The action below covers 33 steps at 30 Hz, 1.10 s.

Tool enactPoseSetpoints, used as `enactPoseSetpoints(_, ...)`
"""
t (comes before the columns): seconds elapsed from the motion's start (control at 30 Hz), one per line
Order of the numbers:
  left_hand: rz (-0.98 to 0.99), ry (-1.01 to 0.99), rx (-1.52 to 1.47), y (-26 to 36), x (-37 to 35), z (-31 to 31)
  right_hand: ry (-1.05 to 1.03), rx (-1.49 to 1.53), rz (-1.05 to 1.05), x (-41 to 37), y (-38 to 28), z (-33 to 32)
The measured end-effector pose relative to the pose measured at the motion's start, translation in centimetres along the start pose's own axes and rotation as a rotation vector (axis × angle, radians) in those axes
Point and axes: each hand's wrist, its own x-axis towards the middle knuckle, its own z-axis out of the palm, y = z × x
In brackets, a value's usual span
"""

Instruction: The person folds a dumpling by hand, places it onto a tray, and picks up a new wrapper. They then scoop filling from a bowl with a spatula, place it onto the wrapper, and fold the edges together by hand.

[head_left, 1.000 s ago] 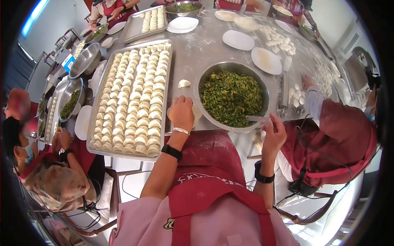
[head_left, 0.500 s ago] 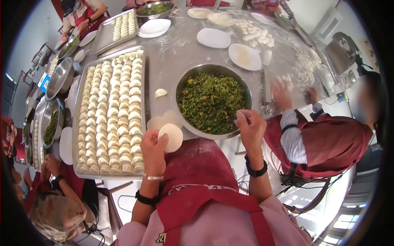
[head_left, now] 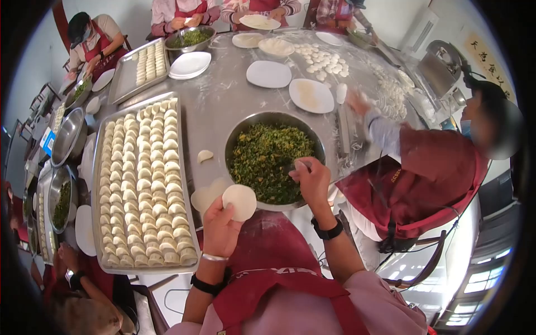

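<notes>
My left hand (head_left: pixel 221 226) pinches a round, pale dumpling wrapper (head_left: pixel 240 202) by its lower left edge, near the front of the steel bowl. More wrappers (head_left: pixel 204 196) lie on the table just behind it. The bowl (head_left: pixel 231 134) holds chopped green and yellow filling (head_left: pixel 268 159). Over its right side, my right hand (head_left: pixel 314 181) is closed on a small metal spoon-like utensil (head_left: pixel 290 167), whose tip is down at the filling and mostly hidden. One folded dumpling (head_left: pixel 205 156) lies alone left of the bowl. Beyond it, a tray (head_left: pixel 181 167) carries long rows of folded dumplings (head_left: pixel 145 184).
White plates (head_left: pixel 269 74) and another plate (head_left: pixel 311 96) stand behind the bowl, with dough pieces (head_left: pixel 324 60) farther back. On the right, a co-worker's hand (head_left: pixel 357 103) moves near a metal bar (head_left: pixel 342 128). More bowls (head_left: pixel 70 137) line the left; other people sit around the table.
The view has tilted up. My right hand has moved inward over the filling with the utensil. My left hand still holds the wrapper, now raised nearer the bowl. The co-worker's arm reaches farther out.
</notes>
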Motion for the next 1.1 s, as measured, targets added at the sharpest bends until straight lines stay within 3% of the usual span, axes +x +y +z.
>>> enactPoseSetpoints(0.3, -0.012, 0.058, -0.038, -0.1, 0.1, 0.1, -0.024, 0.359, 0.267, 0.5, -0.3, 0.7)
enactPoseSetpoints(0.63, 0.026, 0.103, -0.087, 0.4, 0.4, -0.3, -0.108, 0.506, 0.432, 1.2, -0.4, 0.0)
enactPoseSetpoints(1.1, 0.062, 0.112, -0.073, 1.1, 2.1, 1.3, -0.131, 0.695, 0.512, 1.0, -1.6, -0.8)
